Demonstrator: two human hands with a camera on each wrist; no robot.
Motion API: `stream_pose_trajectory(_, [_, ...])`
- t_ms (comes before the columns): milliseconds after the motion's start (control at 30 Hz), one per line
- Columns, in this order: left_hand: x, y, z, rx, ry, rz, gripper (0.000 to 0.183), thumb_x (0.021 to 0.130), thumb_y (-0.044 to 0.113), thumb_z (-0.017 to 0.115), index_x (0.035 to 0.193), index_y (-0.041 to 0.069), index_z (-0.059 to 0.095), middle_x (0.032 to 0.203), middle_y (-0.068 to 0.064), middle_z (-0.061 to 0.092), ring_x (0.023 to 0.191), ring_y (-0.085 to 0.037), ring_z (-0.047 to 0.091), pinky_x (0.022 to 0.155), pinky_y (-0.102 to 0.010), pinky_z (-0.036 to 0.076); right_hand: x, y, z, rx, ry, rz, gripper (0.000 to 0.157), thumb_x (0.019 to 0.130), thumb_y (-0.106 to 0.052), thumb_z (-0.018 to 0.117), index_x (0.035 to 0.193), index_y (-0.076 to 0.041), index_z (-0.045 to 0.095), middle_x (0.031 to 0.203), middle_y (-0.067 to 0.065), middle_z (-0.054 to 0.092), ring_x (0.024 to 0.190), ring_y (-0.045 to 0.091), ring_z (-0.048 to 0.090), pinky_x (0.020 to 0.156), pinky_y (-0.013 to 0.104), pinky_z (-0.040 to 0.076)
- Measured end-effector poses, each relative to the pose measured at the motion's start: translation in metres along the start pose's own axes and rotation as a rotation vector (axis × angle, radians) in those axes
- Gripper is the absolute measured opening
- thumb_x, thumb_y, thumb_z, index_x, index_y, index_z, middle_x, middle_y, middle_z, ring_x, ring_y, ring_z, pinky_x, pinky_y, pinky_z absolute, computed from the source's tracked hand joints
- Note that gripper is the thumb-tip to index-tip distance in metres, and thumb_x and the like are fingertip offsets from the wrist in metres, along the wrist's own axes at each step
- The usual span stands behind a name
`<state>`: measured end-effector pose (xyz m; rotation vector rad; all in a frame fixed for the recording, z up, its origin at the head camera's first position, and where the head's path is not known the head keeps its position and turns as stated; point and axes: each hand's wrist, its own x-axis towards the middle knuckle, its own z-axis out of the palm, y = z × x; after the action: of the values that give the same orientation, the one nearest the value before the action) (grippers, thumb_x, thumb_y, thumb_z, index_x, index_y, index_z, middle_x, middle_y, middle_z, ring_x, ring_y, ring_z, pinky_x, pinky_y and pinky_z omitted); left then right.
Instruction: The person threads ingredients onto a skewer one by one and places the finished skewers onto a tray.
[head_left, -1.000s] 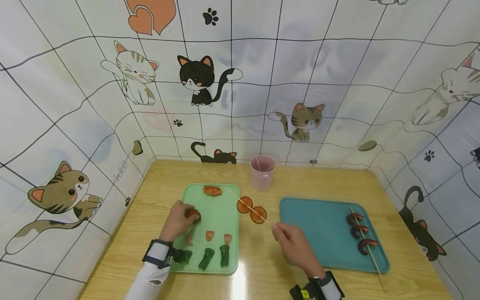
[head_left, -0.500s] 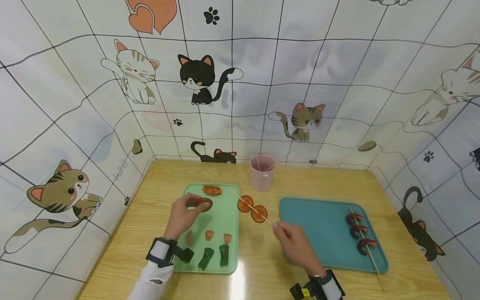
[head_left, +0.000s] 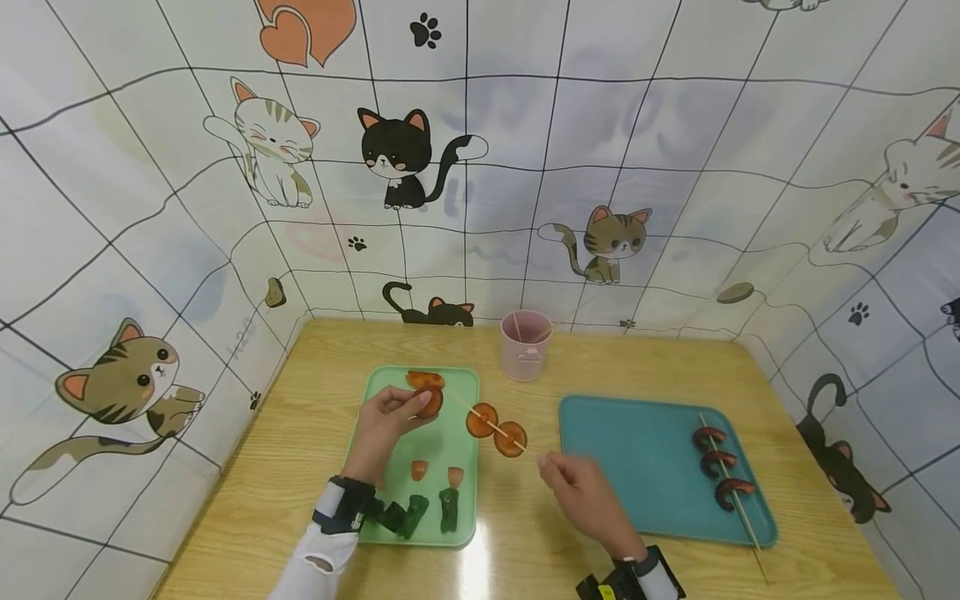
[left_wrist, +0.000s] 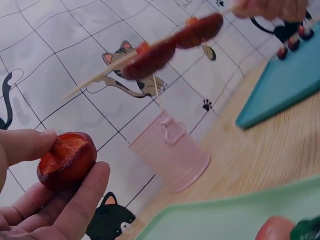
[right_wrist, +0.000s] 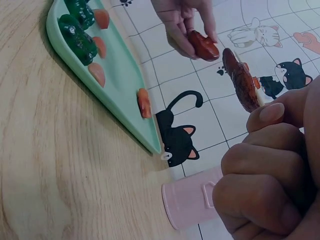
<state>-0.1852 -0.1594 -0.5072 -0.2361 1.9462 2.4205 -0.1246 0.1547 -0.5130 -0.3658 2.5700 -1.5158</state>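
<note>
My left hand (head_left: 382, 429) holds a round, glossy reddish-brown food piece (left_wrist: 70, 160) between thumb and fingers, above the green tray (head_left: 468, 500). Its top face is cut and orange-red in the left wrist view. My right hand (head_left: 588, 500) pinches a thin wooden skewer (left_wrist: 100, 75) near its lower end. Two similar round slices (head_left: 482, 420) are threaded on it, one behind the other. The bare tip points up and left, close to the piece in the left hand. Both hands are raised above the table.
On the green tray lie a brown elongated piece (head_left: 424, 380), small pinkish pieces (head_left: 455, 477) and green pepper-like pieces (head_left: 448, 510). A pink bucket (head_left: 522, 358) with sticks stands behind. On the blue tray (head_left: 622, 467) rests a skewer with three dark curled pieces (head_left: 718, 461).
My left hand has lifted the round piece from the green tray's left side and carried it right, toward the skewer tip. The right hand keeps its hold; the skewer has shifted slightly left and down.
</note>
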Motion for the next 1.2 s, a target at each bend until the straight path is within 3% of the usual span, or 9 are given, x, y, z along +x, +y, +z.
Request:
stream_pose_trajectory(133, [-0.001,0.000,0.005,-0.110,-0.016,-0.005,0.023,0.092,0.013,0.078,0.098,-0.003,0.062,0.109,-0.010,0.070,0.096,-0.025,0.076,0.093,-0.046,0.061,-0.001,0.001,0.003,-0.013,-0.020,-0.002,0.052,0.109,-0.035,0.052,0.064,-0.012,0.038,0.056,-0.009,0.025,0.048,0.003,0.022,0.051,0.018,0.023])
stream_pose_trajectory(467, [-0.003,0.000,0.014,-0.203,-0.023,-0.019,0.016,0.097,0.013,0.072,0.094,0.001,0.061,0.109,-0.011,0.067,0.102,-0.024,0.075,0.097,-0.045,0.060,-0.001,0.001,0.007,-0.018,-0.055,-0.018,0.052,0.109,-0.038,0.050,0.065,-0.012,0.038,0.057,-0.009,0.023,0.049,0.003,0.020,0.052,0.018,0.021])
stream_pose_trajectory(867, [-0.004,0.001,0.017,-0.197,0.002,-0.005,0.018,0.094,0.014,0.075,0.096,0.001,0.062,0.105,-0.009,0.070,0.100,-0.023,0.075,0.095,-0.044,0.061,-0.001,-0.002,0.005,-0.027,-0.068,-0.005,0.051,0.109,-0.036,0.050,0.065,-0.013,0.039,0.055,-0.009,0.024,0.047,0.003,0.021,0.051,0.017,0.021])
stream_pose_trajectory(1200, [-0.011,0.003,0.024,-0.163,-0.029,-0.013,0.020,0.092,0.010,0.076,0.101,0.000,0.061,0.099,-0.008,0.076,0.093,-0.022,0.077,0.094,-0.046,0.061,0.000,-0.001,0.009,-0.026,-0.049,-0.046,0.051,0.109,-0.035,0.050,0.065,-0.013,0.038,0.055,-0.010,0.023,0.046,0.002,0.021,0.050,0.017,0.021])
